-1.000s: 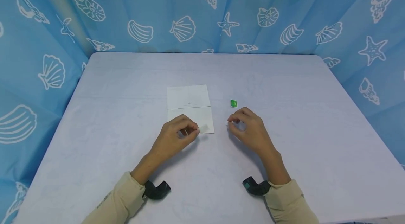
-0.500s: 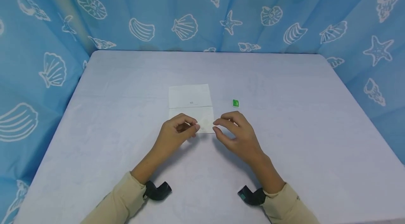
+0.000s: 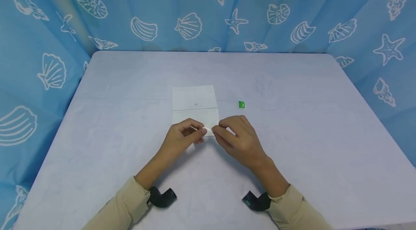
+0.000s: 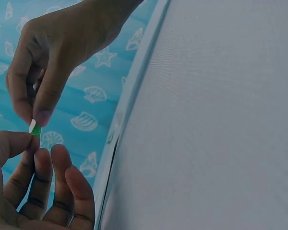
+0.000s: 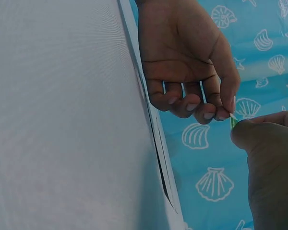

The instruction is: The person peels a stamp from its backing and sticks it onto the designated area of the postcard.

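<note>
Between my two hands is a small, thin, green and white stamp-like piece (image 4: 36, 128). My left hand (image 3: 182, 139) pinches one end of it between thumb and index finger, its other fingers loosely bent. From the opposite side, the thumb and index finger of my right hand (image 3: 241, 142) pinch its other end. In the head view the piece shows only as a thin pale strip, mostly covered by the fingertips. Behind and below the hands, a white folded card (image 3: 194, 96) lies opened out on the table, its near part overlapped by them.
A small green stamp-like square (image 3: 241, 104) with a white border lies to the right of the card. The white-covered table (image 3: 292, 114) extends to both sides. A blue curtain with white shell prints (image 3: 188, 6) hangs at the back and sides.
My right hand has moved left from beside the card, its fingers parting, then pinching the piece in my left hand. A tiny white bit showed at the right fingertips earlier. The left hand barely moved.
</note>
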The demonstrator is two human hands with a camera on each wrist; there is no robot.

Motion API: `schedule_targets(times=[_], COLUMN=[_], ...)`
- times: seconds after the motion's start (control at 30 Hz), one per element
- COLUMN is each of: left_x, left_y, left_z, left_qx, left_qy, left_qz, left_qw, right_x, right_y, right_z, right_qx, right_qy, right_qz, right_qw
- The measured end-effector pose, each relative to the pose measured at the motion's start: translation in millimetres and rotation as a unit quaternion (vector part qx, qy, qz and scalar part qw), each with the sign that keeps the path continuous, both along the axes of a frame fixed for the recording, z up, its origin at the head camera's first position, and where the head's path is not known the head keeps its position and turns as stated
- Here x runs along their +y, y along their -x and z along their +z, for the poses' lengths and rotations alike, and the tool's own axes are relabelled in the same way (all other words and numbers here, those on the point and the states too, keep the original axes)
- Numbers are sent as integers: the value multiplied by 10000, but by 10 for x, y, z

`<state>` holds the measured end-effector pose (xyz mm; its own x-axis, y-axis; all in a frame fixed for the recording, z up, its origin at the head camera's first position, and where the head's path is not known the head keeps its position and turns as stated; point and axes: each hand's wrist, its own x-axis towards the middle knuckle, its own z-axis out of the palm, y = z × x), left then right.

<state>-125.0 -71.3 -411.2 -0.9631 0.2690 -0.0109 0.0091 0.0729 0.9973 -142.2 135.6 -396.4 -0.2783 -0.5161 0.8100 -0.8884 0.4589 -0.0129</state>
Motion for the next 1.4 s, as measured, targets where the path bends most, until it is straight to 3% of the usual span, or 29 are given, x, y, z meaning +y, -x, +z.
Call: schedule_targets(times=[0.1, 0.17, 0.23, 0.33, 0.47, 0.63, 0.77, 0.87, 0.93, 1.0, 1.13, 1.4], left_x=[6, 12, 18, 22, 25, 29, 19, 13, 19, 27, 34, 15], left_y=[-17, -37, -57, -83, -95, -93, -44, -45, -76, -94, -84, 30], left_z=[25, 82, 144, 233, 270, 273, 136, 137, 221, 269, 231, -58], left_qx=[52, 203, 457, 904, 1220, 1480, 1708, 1752, 1724, 1763, 2057, 2151], left_qy=[-137, -199, -209, 12, 175, 135, 98, 70, 99, 145, 184, 370], left_qz=[-66, -58, 7, 199, 225, 88, 116, 153, 138, 77, 11, 241], left_qw=[9999, 9996, 9987, 9957, 9921, 9889, 9852, 9844, 9849, 9842, 9784, 9756], right_x=[-15, -22, -27, -32, -35, -41, -42, -45, -42, -39, -37, -51], right_y=[-20, -53, -95, -149, -184, -208, -212, -208, -207, -209, -211, -210], right_z=[31, 82, 141, 220, 259, 262, 260, 249, 237, 230, 214, 216], right_qx=[-380, -984, -1726, -2689, -3422, -3944, -4326, -4543, -4652, -4705, -4808, -4915], right_qy=[353, 775, 1217, 1702, 1822, 1801, 1767, 1769, 1806, 1841, 1898, 1829], right_qz=[-32, 9, 69, 208, 332, 296, 279, 361, 404, 416, 442, 250], right_qw=[9986, 9921, 9774, 9478, 9212, 9006, 8836, 8724, 8656, 8620, 8549, 8511])
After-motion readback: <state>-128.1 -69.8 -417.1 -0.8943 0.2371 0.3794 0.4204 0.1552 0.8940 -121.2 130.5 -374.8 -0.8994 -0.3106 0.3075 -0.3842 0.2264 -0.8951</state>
